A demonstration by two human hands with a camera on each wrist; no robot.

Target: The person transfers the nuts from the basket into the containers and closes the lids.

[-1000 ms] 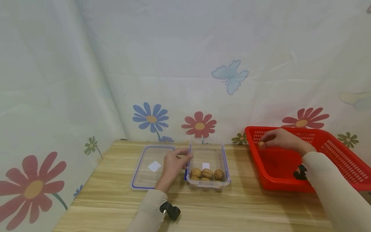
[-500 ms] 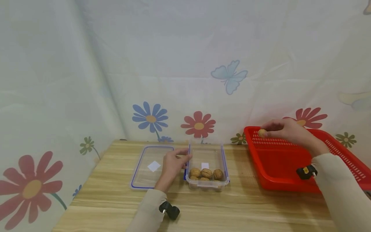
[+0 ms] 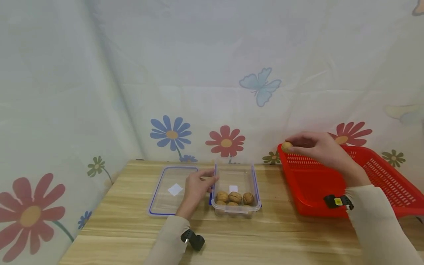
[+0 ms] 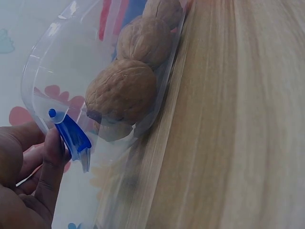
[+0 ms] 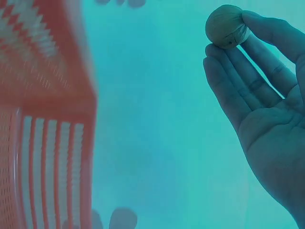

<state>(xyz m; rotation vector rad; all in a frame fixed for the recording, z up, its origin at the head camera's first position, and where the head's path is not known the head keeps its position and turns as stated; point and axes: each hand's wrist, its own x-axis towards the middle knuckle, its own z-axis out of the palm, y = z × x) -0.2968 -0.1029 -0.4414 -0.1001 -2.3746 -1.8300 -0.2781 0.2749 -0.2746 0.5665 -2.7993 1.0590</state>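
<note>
My right hand (image 3: 322,149) pinches a walnut (image 3: 286,147) between thumb and fingertips, above the left rim of the red plastic basket (image 3: 291,184). In the right wrist view the same walnut (image 5: 227,26) sits at the fingertips, apart from the basket. My left hand (image 3: 197,187) holds the left side of a clear lidless food container (image 3: 236,209). Its thumb and fingers meet at the blue clip (image 4: 74,136) in the left wrist view. Several walnuts (image 3: 235,197) lie at the container's near end, and they show through its wall in the left wrist view.
The container's clear lid (image 3: 162,200), edged in blue, lies flat on the wooden table (image 3: 232,243) left of my left hand. A white curtain (image 3: 198,73) printed with flowers hangs behind the table.
My right hand has lifted the walnut out of the basket and carried it up and left to above the rim. The left hand keeps its place at the container.
</note>
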